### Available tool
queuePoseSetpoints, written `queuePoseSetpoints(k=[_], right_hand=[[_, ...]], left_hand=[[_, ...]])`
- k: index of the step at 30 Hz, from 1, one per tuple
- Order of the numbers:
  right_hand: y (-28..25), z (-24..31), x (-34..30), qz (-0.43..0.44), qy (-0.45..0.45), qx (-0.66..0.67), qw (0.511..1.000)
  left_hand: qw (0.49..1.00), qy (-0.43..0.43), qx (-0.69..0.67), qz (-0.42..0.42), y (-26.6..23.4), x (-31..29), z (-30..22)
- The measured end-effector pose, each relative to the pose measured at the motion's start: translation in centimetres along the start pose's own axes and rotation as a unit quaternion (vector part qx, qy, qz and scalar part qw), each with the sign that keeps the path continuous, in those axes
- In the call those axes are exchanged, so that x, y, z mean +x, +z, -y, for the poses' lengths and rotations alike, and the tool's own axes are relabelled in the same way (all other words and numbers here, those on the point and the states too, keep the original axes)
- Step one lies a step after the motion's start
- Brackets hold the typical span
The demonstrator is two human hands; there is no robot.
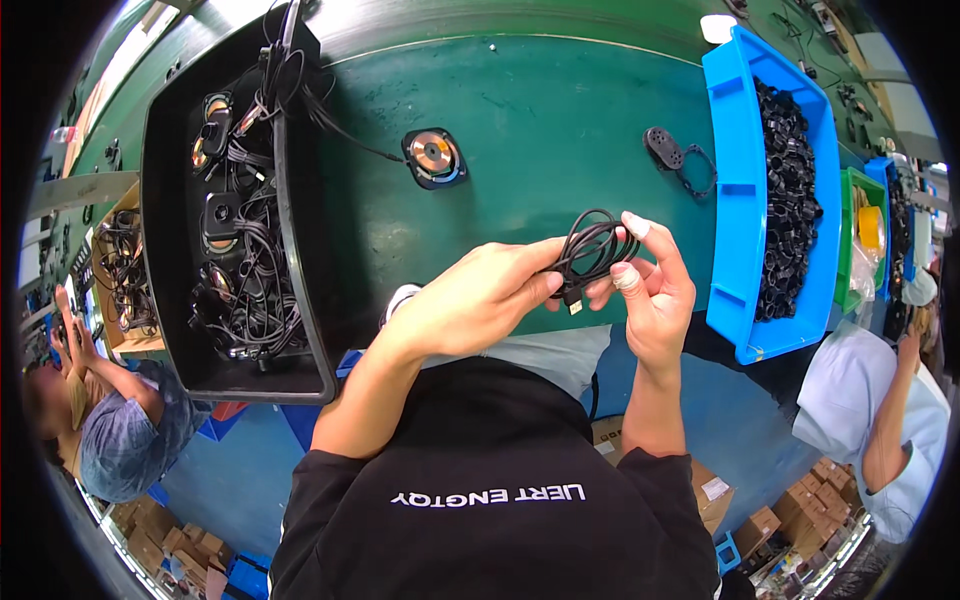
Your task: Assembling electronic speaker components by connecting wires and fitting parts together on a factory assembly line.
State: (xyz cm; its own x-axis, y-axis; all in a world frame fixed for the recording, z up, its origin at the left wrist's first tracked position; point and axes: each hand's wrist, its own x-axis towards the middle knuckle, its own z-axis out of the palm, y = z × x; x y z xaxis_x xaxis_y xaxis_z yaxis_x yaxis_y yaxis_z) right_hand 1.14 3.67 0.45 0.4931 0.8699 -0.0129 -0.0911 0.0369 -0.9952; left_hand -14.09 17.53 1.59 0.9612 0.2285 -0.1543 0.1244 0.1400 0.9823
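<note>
A black USB cable (588, 250), wound into loose loops, is held between my two hands over the near edge of the green table. My left hand (480, 295) pinches the left side of the coil with thumb and fingers. On the other side, my right hand (658, 290) grips the loops, white wraps covering its thumb tip and a fingertip. The cable's metal plug (574, 303) hangs below the coil. Farther off lies a square black part with a copper-coloured disc (434, 156), a cord running from it toward the black bin. A small black oval part (663, 148) lies right of it.
At the left stands a black bin (318, 300) of corded disc parts. On the right, a blue bin (737, 215) holds many small black pieces; beyond it a green bin (850, 240) contains yellow tape. Co-workers sit at left (140, 430) and right (860, 420).
</note>
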Motion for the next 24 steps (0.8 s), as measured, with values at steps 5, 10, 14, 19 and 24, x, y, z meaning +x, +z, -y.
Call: queuePoseSetpoints(k=[5, 10, 14, 19, 24], right_hand=[[0.8, 0.4, -0.7, 0.018, 0.06, 0.036, 0.997], [2.5, 0.8, -1.0, -0.076, 0.023, 0.06, 0.995], [2.4, 0.5, -1.4, -0.06, 0.019, 0.115, 0.991], [2.4, 1.7, -0.9, -0.045, 0.064, 0.108, 0.991], [1.2, 1.0, -1.1, -0.003, 0.028, 0.062, 0.998]], left_hand=[[0.989, 0.086, 0.109, -0.044, 0.4, -0.2, 0.9], [0.984, -0.017, 0.11, -0.138, 2.2, -0.7, -0.9], [0.99, -0.05, 0.085, -0.1, 1.7, -1.3, -1.1], [0.995, -0.009, 0.044, -0.086, 1.7, -1.6, -0.8], [0.997, 0.022, 0.0, -0.074, 1.7, -1.9, -0.6]])
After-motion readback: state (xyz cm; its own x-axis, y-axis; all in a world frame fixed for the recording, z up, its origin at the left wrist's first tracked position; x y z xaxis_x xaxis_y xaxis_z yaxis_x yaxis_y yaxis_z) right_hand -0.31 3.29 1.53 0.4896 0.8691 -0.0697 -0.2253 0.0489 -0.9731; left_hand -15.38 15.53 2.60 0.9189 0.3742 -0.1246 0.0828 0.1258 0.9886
